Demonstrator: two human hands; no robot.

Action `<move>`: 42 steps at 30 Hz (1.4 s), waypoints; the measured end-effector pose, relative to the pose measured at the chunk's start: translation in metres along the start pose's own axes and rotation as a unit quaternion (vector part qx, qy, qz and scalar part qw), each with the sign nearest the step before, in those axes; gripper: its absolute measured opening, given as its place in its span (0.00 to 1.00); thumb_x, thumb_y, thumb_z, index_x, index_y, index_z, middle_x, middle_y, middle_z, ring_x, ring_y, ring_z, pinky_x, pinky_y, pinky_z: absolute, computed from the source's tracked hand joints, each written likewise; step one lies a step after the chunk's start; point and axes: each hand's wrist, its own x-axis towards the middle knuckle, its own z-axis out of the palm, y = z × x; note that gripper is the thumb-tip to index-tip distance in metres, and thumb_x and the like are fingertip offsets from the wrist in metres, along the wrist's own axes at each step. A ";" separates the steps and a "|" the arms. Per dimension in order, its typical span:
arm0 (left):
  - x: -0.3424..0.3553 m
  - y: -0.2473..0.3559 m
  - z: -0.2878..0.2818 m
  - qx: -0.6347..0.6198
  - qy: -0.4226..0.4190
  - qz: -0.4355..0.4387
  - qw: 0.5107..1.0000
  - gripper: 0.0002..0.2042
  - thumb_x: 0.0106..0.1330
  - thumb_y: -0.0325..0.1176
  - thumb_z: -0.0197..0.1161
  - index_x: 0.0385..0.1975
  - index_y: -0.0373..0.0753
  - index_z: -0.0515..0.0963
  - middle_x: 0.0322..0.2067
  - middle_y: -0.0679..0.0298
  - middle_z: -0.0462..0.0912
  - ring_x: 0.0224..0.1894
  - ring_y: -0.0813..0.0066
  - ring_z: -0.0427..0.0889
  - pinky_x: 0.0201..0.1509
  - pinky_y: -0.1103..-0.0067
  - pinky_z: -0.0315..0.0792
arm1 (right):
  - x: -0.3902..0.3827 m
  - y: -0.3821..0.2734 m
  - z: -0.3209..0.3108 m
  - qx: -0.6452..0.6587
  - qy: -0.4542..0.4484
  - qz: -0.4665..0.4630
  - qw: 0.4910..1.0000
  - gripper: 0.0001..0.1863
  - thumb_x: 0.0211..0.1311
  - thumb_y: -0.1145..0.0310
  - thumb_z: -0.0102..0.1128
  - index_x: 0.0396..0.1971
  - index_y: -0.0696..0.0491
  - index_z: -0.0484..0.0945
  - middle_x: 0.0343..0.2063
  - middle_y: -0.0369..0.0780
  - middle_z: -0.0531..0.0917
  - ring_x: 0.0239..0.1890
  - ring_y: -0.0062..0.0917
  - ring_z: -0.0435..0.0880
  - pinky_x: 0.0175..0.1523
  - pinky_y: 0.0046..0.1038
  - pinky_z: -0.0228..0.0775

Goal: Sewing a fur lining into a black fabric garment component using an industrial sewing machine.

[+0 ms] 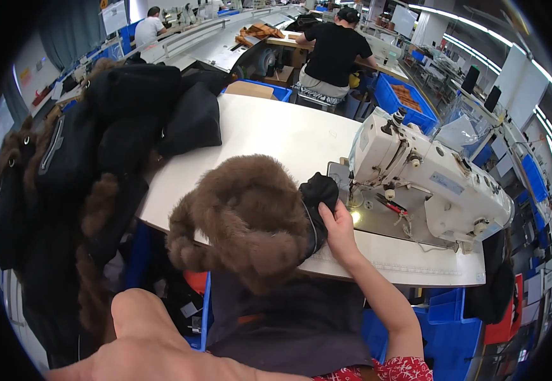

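Right hand (pixel 337 223) stretched toward twelve o'clock, fingers clamped on black fabric (pixel 320 190) beside brown fur trim (pixel 244 216). Left hand (pixel 143 343) at six o'clock, finger state impossible to tell.

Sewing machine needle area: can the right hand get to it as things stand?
Probably yes. The right hand rests on the black fabric beside the sewing machine, with bare plate between them and nothing in the way.
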 end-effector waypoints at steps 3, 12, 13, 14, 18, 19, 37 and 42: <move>-0.003 -0.016 0.004 0.118 0.019 0.060 0.991 0.30 0.79 0.55 0.39 0.33 0.39 0.86 0.22 0.62 0.78 0.22 0.71 0.70 0.35 0.71 0.65 | 0.003 -0.007 -0.003 0.001 0.015 -0.005 1.000 0.13 0.73 0.71 0.54 0.52 0.60 0.73 0.45 0.38 0.83 0.43 0.16 0.80 0.49 0.20 0.74; -0.125 -0.033 -0.035 0.534 0.279 -0.137 0.786 0.07 0.66 0.32 0.67 0.32 0.33 0.83 0.25 0.64 0.83 0.27 0.74 0.81 0.29 0.81 0.73 | -0.031 -0.068 0.004 0.083 0.061 0.074 0.992 0.12 0.66 0.74 0.55 0.48 0.57 0.74 0.30 0.36 0.80 0.16 0.15 0.72 0.18 0.21 0.65; -0.131 -0.031 -0.035 0.579 0.372 -0.285 0.667 0.07 0.62 0.28 0.71 0.36 0.33 0.83 0.25 0.64 0.84 0.24 0.79 0.80 0.26 0.84 0.72 | -0.035 -0.082 0.008 0.081 0.057 0.035 0.995 0.12 0.67 0.73 0.55 0.49 0.59 0.74 0.30 0.36 0.80 0.17 0.15 0.73 0.19 0.20 0.66; -0.135 -0.039 -0.032 0.567 0.428 -0.258 0.655 0.10 0.58 0.25 0.73 0.39 0.32 0.82 0.26 0.63 0.84 0.26 0.82 0.80 0.28 0.85 0.71 | -0.042 -0.093 0.015 0.078 0.052 0.000 0.996 0.13 0.69 0.73 0.55 0.50 0.60 0.73 0.30 0.36 0.80 0.18 0.15 0.74 0.20 0.20 0.68; -0.109 -0.069 -0.040 0.704 0.413 -0.080 0.572 0.16 0.56 0.22 0.73 0.45 0.31 0.81 0.40 0.57 0.83 0.33 0.77 0.81 0.38 0.82 0.74 | -0.070 -0.112 0.029 -0.021 0.024 -0.093 0.995 0.18 0.67 0.75 0.59 0.54 0.65 0.71 0.32 0.37 0.80 0.22 0.14 0.76 0.26 0.19 0.71; -0.100 -0.071 -0.045 0.771 0.374 -0.051 0.513 0.18 0.56 0.24 0.74 0.47 0.31 0.81 0.43 0.54 0.83 0.36 0.72 0.83 0.43 0.79 0.76 | -0.075 -0.088 0.021 -0.165 0.033 -0.188 0.968 0.21 0.63 0.75 0.63 0.54 0.65 0.72 0.30 0.39 0.80 0.22 0.17 0.77 0.26 0.21 0.70; -0.083 -0.056 -0.128 0.851 0.301 -0.116 0.414 0.15 0.59 0.17 0.64 0.46 0.33 0.80 0.26 0.57 0.78 0.25 0.59 0.79 0.29 0.74 0.71 | -0.060 -0.120 0.031 -0.425 -0.242 -0.249 0.836 0.20 0.61 0.66 0.63 0.53 0.53 0.80 0.47 0.41 0.83 0.28 0.34 0.86 0.29 0.32 0.79; -0.066 -0.062 -0.128 0.841 0.329 -0.054 0.425 0.14 0.59 0.17 0.64 0.46 0.32 0.81 0.25 0.55 0.78 0.22 0.63 0.78 0.27 0.74 0.72 | -0.040 -0.122 0.044 -0.566 -0.168 -0.264 0.762 0.12 0.61 0.66 0.58 0.38 0.57 0.82 0.39 0.41 0.86 0.21 0.37 0.85 0.25 0.37 0.77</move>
